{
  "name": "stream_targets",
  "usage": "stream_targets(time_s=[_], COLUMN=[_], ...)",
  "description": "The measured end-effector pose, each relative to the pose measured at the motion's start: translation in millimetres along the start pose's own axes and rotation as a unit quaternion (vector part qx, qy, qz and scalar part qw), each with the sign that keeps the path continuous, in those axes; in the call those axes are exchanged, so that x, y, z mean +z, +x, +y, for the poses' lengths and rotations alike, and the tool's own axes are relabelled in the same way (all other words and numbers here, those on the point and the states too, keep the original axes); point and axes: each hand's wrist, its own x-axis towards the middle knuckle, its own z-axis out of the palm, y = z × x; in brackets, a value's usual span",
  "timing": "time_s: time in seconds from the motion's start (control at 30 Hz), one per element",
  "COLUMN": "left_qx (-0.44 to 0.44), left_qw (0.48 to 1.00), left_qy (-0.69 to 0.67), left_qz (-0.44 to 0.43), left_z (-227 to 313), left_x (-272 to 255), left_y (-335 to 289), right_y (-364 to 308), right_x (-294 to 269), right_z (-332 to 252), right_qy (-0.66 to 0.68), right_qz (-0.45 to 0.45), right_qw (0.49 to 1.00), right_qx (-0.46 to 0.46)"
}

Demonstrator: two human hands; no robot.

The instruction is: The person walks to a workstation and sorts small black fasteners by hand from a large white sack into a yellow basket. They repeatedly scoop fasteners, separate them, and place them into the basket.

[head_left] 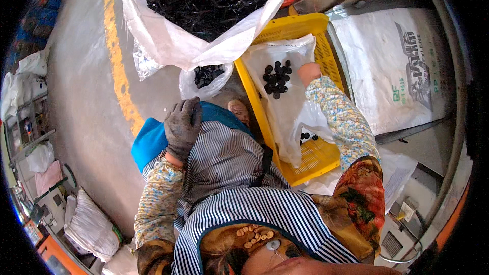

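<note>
My left hand [183, 127], in a grey glove, rests at my knee on the striped apron and blue cloth. Its fingers are bent and close together; whether something small is in them is hidden. On the right, my bare right hand [309, 74] is at the edge of a white plastic bag [270, 119] spread inside a yellow crate [310, 163]. Only the back of this hand shows; the fingers are out of sight. Beside it, on the bag, lies a cluster of small round black parts [276, 78]. A few more black parts [307, 136] lie lower down.
A large white sack [198, 53] full of black strip-like parts [209, 0] stands ahead. Below it sits a small bag of black pieces [206, 75]. At right lies a printed white sack [392, 71]. White sacks [91, 219] and a cluttered rack line the left.
</note>
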Motion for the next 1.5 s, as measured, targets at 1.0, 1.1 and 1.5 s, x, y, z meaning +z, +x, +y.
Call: stream_targets(time_s=[1.0, 1.1, 1.5], left_qx=[0.017, -0.008, -0.008], left_qw=[0.999, 0.999, 0.999], left_qy=[0.028, 0.044, 0.038], left_qz=[-0.031, -0.027, -0.031], left_z=[3.7, 0.2, 10.3], left_x=[0.7, -1.9, -2.9], left_y=[11.7, 3.4, 10.9], right_y=[-96.4, -52.6, 1.7], right_x=[280.6, 247.5, 216.9], right_z=[-136.0, -130.6, -127.1], right_qy=[0.555, 0.532, 0.490], right_qz=[-0.037, -0.052, -0.091], right_qw=[0.795, 0.802, 0.811], right_qx=[0.242, 0.265, 0.306])
